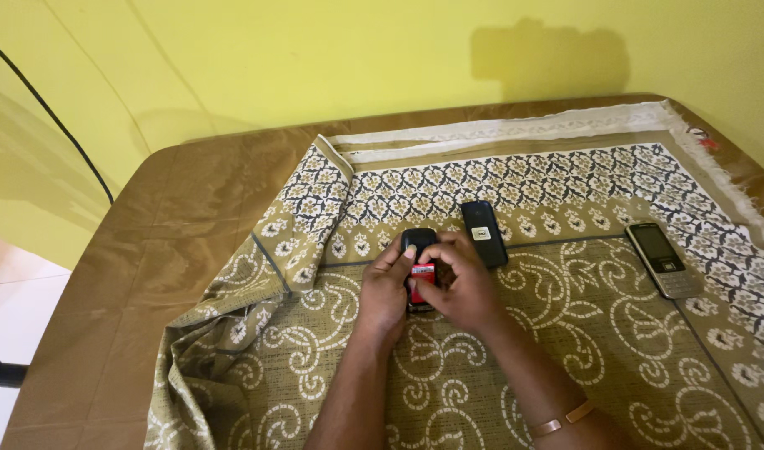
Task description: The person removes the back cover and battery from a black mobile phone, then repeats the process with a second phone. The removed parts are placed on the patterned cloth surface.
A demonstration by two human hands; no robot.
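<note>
both hands (428, 287) clasp black phone (418, 242); red label (423, 272)

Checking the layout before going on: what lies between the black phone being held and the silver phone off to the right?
In the head view, a black back cover lies between the held black phone and the silver phone; the remaining stretch is patterned cloth.

Two bare forearms reach forward, hands meeting at the centre.

The left hand (387, 287) curls inward, its thumb pressed toward the right hand (463, 287), whose fingers bend in to pinch. The knuckles of both face up, and the right wrist wears a thin copper-coloured bangle (565, 418).
</note>
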